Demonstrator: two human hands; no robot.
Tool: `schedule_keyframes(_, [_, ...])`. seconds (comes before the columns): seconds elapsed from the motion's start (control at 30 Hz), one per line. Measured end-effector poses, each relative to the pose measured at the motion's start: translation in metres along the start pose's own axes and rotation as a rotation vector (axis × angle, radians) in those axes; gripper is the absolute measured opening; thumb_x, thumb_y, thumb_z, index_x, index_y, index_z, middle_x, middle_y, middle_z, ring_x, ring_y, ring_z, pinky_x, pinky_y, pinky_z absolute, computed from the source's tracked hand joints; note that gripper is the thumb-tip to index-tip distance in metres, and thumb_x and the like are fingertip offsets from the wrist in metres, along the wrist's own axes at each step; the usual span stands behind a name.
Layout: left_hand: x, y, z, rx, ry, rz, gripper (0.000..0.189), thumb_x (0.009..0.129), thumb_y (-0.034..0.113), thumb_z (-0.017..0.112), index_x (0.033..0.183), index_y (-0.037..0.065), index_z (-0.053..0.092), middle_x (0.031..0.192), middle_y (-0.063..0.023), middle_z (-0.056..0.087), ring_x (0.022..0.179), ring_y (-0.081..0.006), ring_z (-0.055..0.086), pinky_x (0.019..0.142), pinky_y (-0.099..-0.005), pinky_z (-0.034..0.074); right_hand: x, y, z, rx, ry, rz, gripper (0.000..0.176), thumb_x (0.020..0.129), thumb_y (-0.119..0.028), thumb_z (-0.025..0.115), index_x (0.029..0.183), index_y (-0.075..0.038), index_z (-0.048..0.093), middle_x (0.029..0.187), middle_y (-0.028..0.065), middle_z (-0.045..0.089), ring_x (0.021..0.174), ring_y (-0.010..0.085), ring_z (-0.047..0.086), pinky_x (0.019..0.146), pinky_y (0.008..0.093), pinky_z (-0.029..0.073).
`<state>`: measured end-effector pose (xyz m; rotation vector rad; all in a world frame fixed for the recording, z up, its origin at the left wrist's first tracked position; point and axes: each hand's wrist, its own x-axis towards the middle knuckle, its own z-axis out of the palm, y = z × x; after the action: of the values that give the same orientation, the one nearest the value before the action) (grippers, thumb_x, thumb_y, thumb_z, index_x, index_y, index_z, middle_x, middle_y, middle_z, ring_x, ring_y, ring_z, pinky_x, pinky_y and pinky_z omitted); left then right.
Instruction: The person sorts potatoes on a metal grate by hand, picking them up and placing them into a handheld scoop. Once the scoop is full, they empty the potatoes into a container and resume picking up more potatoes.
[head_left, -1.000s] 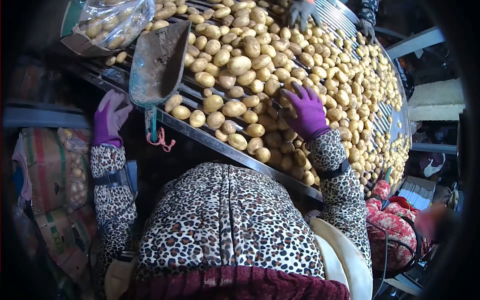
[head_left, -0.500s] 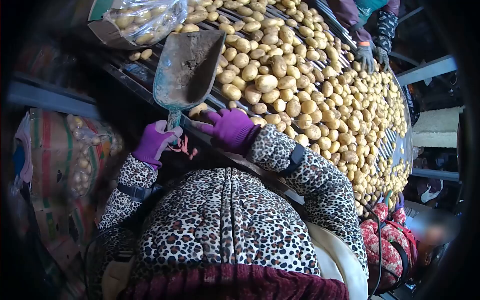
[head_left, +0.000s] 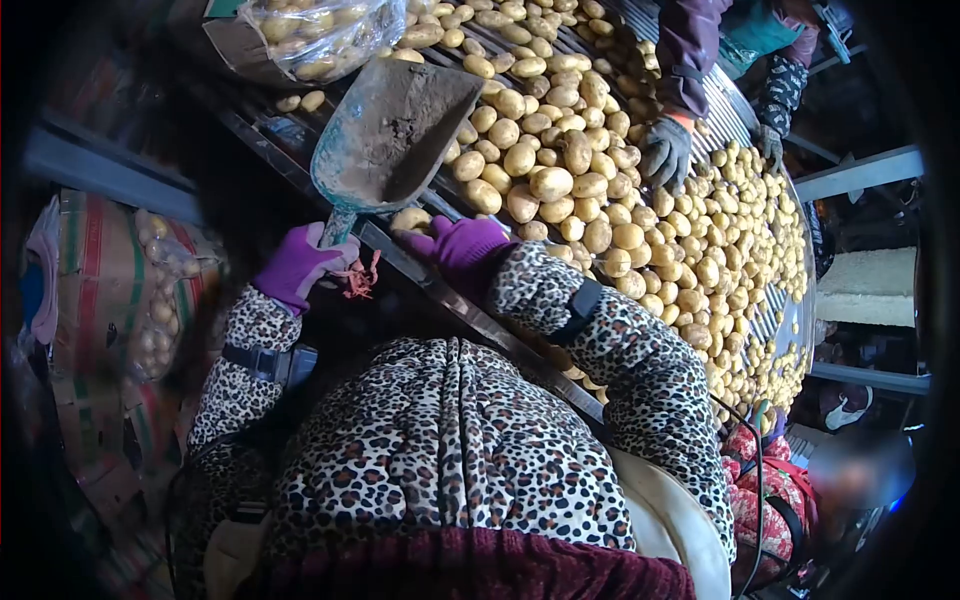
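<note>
My left hand [head_left: 300, 265], in a purple and grey glove, is closed around the short handle of a dirt-caked metal scoop [head_left: 350, 170]. The scoop's open pan rests over the near edge of a slatted potato table, pointing away from me. Reddish frayed strips [head_left: 358, 276] hang by the handle. My right hand [head_left: 465, 250], in a matching purple glove, has its fingers and thumb closed about a single potato [head_left: 410, 218] at the table's edge, just right of the scoop. The undersides of those fingers are hidden. Many loose potatoes [head_left: 552, 184] lie beyond it.
A box lined with clear plastic [head_left: 330, 40] holds potatoes at the top left. Across the table, a co-worker's grey-gloved hand [head_left: 666, 152] touches potatoes. Another person in red [head_left: 765, 500] is at the lower right. Cartons [head_left: 100, 290] and bagged potatoes stand on the left.
My right hand's fingers have moved up onto the edge potato. The scoop has turned slightly clockwise, still in my left hand. The co-worker's grey-gloved hand has moved nearer. The view has shifted a little.
</note>
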<state>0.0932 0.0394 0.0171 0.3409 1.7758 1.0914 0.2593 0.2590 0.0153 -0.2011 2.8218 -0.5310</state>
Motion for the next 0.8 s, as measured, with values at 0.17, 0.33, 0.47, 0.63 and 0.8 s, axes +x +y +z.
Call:
schedule_keyframes(0.17, [0.02,-0.023,0.007,-0.078,0.14,0.15,0.023,0.082,0.012,0.066,0.099,-0.002,0.062,0.081,-0.0052,0.065,0.067,-0.0112,0.063,0.06,-0.0233,0.05,0.014,0.011,0.012,0.118,0.045,0.025,0.032,0.093,-0.025,0.045,0.125,-0.02,0.048,0.098,0.0199,0.06,0.078,0.0382,0.065,0.064,0.0476,0.052])
schedule_keyframes(0.33, [-0.004,-0.015,0.002,-0.15,0.225,0.203,0.022,0.08,0.012,0.065,0.096,-0.002,0.062,0.079,-0.0041,0.063,0.063,-0.0104,0.06,0.056,-0.0236,0.047,0.002,0.028,0.0,0.373,0.042,0.108,0.027,0.092,-0.027,0.051,0.117,-0.016,0.052,0.11,0.0188,0.063,0.087,0.0416,0.064,0.073,0.0479,0.051])
schedule_keyframes(0.47, [-0.026,-0.001,0.004,-0.06,0.282,0.219,0.019,0.082,0.011,0.069,0.097,0.0,0.063,0.079,-0.0019,0.062,0.065,-0.0078,0.058,0.059,-0.0233,0.047,-0.014,0.083,0.008,0.771,0.541,0.015,0.067,0.079,-0.016,0.072,0.138,-0.014,0.043,0.119,0.0123,0.062,0.109,0.0267,0.061,0.092,0.0383,0.05])
schedule_keyframes(0.63, [-0.03,0.002,0.015,-0.099,0.205,0.198,0.023,0.081,0.014,0.067,0.098,0.0,0.063,0.081,-0.0015,0.062,0.067,-0.0079,0.058,0.061,-0.022,0.046,0.031,0.05,-0.064,0.774,0.84,-0.066,0.075,0.077,-0.015,0.077,0.141,-0.012,0.039,0.124,0.018,0.058,0.106,0.0279,0.062,0.09,0.0364,0.052])
schedule_keyframes(0.8, [-0.043,-0.01,-0.004,-0.178,0.221,0.236,0.023,0.08,0.014,0.064,0.099,0.0,0.063,0.082,-0.0014,0.062,0.069,-0.0078,0.058,0.062,-0.0214,0.046,0.019,0.092,-0.066,0.936,1.023,0.199,0.042,0.087,-0.017,0.069,0.125,-0.006,0.056,0.106,0.0107,0.065,0.084,0.0158,0.064,0.071,0.0271,0.054])
